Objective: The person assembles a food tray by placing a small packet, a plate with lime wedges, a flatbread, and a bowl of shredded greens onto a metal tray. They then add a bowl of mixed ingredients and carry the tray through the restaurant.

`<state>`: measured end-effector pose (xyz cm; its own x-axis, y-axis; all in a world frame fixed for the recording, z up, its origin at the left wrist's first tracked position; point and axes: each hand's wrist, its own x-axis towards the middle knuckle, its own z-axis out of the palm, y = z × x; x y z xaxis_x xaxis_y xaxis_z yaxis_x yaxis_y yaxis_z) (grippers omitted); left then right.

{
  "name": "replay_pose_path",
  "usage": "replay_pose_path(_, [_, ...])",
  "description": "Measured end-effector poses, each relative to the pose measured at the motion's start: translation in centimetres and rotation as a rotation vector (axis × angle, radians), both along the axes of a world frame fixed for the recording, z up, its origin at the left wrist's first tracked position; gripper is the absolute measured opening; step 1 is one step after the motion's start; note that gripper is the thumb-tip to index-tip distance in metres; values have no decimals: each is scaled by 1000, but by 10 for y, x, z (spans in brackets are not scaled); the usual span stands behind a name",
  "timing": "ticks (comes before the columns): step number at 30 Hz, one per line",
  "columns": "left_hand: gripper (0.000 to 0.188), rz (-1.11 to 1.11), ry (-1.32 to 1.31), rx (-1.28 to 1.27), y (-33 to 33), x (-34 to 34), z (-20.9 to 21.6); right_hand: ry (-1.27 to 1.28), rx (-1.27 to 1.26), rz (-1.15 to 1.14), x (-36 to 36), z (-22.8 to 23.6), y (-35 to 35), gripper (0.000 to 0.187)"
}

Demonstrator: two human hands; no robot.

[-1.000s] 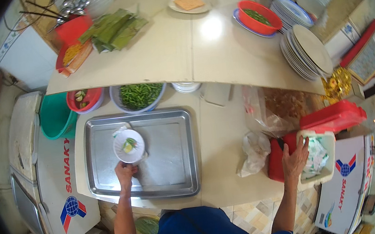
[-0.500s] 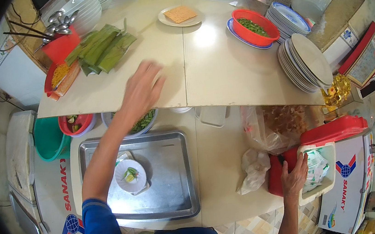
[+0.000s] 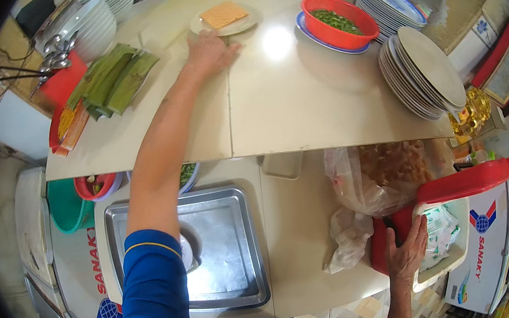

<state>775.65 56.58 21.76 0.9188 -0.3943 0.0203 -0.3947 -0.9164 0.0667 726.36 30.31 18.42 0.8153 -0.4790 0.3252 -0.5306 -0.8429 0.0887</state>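
The left hand (image 3: 212, 54) was at the near rim of the white plate (image 3: 246, 26), far on the counter (image 3: 299, 107), bearing a flat orange square (image 3: 224, 15); grip could not be determined. The right hand (image 3: 408, 249) lay unclenched against the tub (image 3: 464, 229) at right, hold unclear. Lifting one-sided could have slid the square off.

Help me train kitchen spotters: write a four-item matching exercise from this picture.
1. Left hand
2. Right hand
3. Flat square orange food piece
4. Round orange-red plastic bowl, upper right

A. Contains chopped greens
B. At the cream plastic tub's left side
C. Lies on a round white plate
D. At that plate's near edge

Pairs: 1-D, 2-B, 3-C, 4-A
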Motion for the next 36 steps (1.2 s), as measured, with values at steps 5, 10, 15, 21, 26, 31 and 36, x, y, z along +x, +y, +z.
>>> replay_pose_path(5, [61, -275, -212, -4, 40, -87, -3, -13, -28, 13, -3, -7, -1, 67])
replay_pose_path(10, [56, -451, -337, -151, 86, -167, -5, -45, -53, 31, 6, 6, 16, 63])
replay_pose_path(15, [42, -528, -346, -264, 128, -205, 9, -157, 224, 449, 62, 30, 91, 64])
replay_pose_path(21, [44, -71, -516, -117, 210, -131, 25, -202, 257, 968, 210, 63, 196, 60])
replay_pose_path(26, [47, 243, -468, -151, 246, -82, 23, -248, 145, 940, 325, 57, 249, 58])
replay_pose_path(31, [29, 93, -507, -97, 261, -75, 26, 17, 155, 822, 309, 49, 255, 52])
replay_pose_path(36, [26, 118, -522, -150, 258, -72, 26, -150, 9, 951, 271, 45, 253, 42])
